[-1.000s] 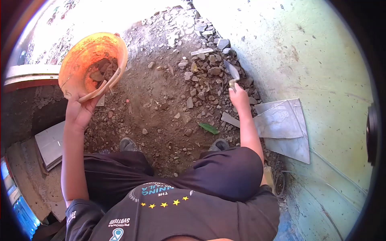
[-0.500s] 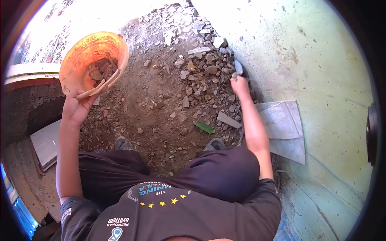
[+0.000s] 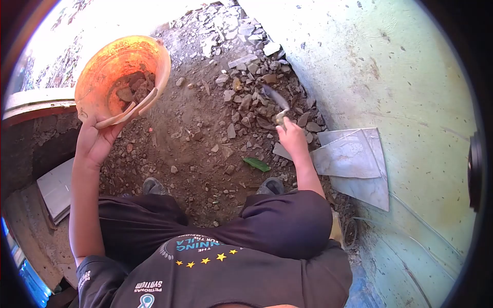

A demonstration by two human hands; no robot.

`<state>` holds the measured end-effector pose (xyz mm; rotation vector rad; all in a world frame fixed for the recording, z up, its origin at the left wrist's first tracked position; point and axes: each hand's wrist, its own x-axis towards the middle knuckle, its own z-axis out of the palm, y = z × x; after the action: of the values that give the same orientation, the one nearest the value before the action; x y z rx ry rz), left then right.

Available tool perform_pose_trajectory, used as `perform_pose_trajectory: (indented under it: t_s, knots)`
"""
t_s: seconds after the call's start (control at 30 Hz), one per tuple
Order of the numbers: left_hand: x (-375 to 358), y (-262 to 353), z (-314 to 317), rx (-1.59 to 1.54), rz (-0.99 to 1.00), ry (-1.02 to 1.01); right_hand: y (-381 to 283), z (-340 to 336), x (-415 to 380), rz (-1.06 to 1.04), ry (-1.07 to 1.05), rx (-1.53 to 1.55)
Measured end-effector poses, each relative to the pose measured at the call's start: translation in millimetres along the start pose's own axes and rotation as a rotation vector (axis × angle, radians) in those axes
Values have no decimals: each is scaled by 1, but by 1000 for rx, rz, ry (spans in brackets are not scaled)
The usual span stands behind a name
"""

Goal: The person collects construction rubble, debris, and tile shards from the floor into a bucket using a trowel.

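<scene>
My left hand [image 3: 95,141] grips the near rim of an orange bucket [image 3: 95,77], which is tipped so that its mouth faces me. Dirt and broken stones [image 3: 134,88] lie inside it. My right hand [image 3: 292,136] is closed round the handle of a trowel [image 3: 279,100], its blade blurred over the rubble pile [image 3: 251,97]. Grey stones and chips surround the blade, heaped along the foot of the wall.
A pale green wall [image 3: 411,92] rises on the right, with broken tile pieces [image 3: 354,154] leaning on it. A green leaf [image 3: 257,164] lies on the dirt between my shoes. More tiles [image 3: 55,186] rest at the left.
My right hand has brought the trowel away from the wall, leftward and a little nearer me, over the rubble. The bucket stays in my left hand, almost unmoved.
</scene>
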<state>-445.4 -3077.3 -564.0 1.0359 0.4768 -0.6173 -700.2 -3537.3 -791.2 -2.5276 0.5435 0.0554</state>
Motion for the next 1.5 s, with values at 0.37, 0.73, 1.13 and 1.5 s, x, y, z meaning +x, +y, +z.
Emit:
perform_pose_trajectory:
  t_s: [0.37,0.73,1.13,1.5]
  knots:
    - [8,-7,2,126,18,118,52,10,106,265,-15,-66]
    - [26,-25,-7,216,-42,155,45,19,52,216,104,34]
    - [13,-27,5,224,-76,99,-23,34,-31,131,-121,232]
    - [14,-25,-26,253,-109,25,-38,40,-75,204,-458,678]
